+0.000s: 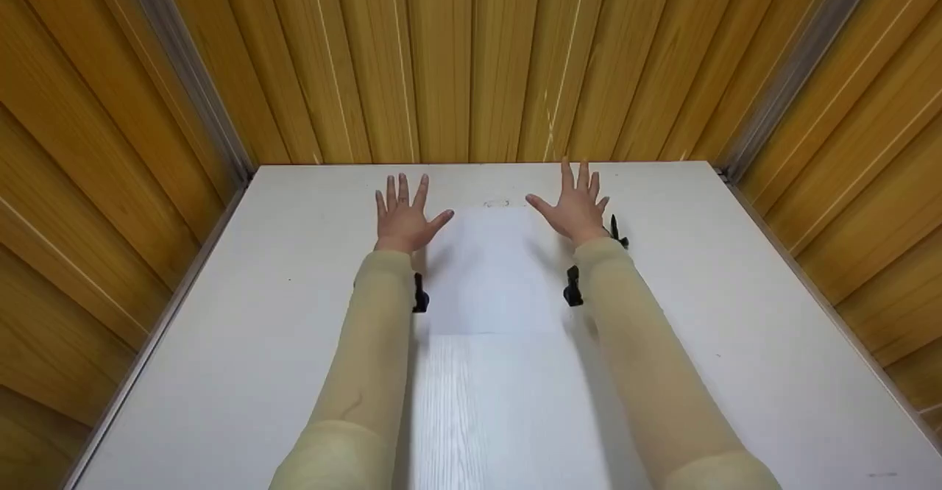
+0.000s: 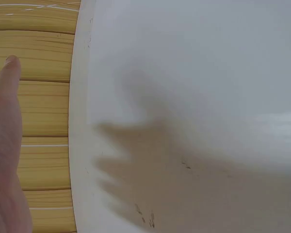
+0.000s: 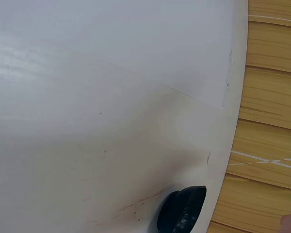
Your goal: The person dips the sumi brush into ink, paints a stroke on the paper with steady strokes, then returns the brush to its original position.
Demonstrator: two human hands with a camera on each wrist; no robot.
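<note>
White table (image 1: 257, 343), faint wood grain, boxed in by yellow slatted wood walls (image 1: 471, 56) on three sides. White paper sheet (image 1: 494, 269) lies flat mid-table near far edge. Few small dark specks on surface.

Bright even light, soft shadows, blurry wrist views.

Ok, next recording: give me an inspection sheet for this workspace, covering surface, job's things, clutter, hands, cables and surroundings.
Surface: white rectangular wood-grain table, a few small dark specks; a pale sheet of white paper lies flat between the hands.
Job's things: the paper only.
Clutter: nothing seen.
Hands: left hand and right hand both with fingers spread, holding nothing, on either side of the paper; whether they touch the table cannot be told.
Cables: nothing seen; black wrist mounts.
Surroundings: yellow wooden slatted walls on three sides.
</note>
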